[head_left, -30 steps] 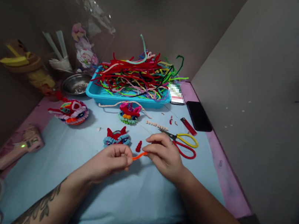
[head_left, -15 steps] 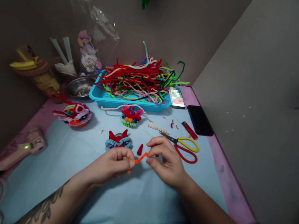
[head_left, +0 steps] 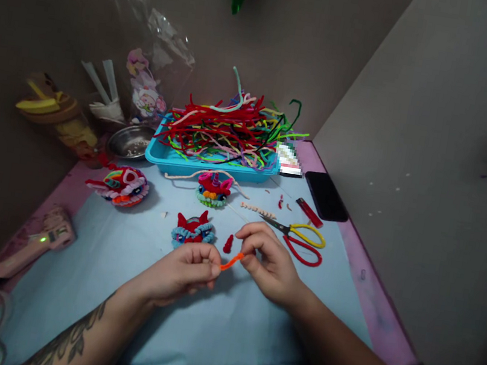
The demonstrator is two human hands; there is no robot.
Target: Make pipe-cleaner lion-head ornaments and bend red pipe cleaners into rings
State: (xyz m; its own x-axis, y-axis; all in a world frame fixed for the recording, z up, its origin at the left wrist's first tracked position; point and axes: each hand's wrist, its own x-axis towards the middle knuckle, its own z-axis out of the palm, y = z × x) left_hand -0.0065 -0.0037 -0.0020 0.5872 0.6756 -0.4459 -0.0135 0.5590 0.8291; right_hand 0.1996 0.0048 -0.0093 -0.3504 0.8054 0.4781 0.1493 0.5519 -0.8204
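Both hands are out over the worktop [head_left: 212, 330], well in front of the blue tray [head_left: 182, 164] that stands at the back wall. Between them runs a short orange pipe cleaner [head_left: 230, 260], lifted just clear of the light blue cloth on the near side of the tray.

The left hand [head_left: 179, 273] is curled almost into a fist, and its fingers [head_left: 209, 258] pinch the nearer, lower end of the orange pipe cleaner. The right hand [head_left: 272, 263] has its fingers [head_left: 252, 246] closed tight on the other end, which sits a little higher and closer to the tray. The piece bends slightly between the two grips.

The tray is heaped with a tangle of pipe cleaners [head_left: 228, 131], mostly red, with green, yellow and pink among them. Right in front of the tray sits a small pink figure [head_left: 213, 187]. Further out from the tray, just beyond the hands, lie a red and blue figure [head_left: 193, 228] and a small red piece [head_left: 227, 243]. In front of the tray's right end lie scissors [head_left: 303, 240] with one yellow and one red handle, a red lighter [head_left: 308, 212] and a dark phone [head_left: 326, 196]. Off the tray's left end I can see a metal bowl [head_left: 128, 141], a round many-coloured figure [head_left: 123, 184] and, further out on that side, a pink glue gun [head_left: 38, 240] with a green light showing.
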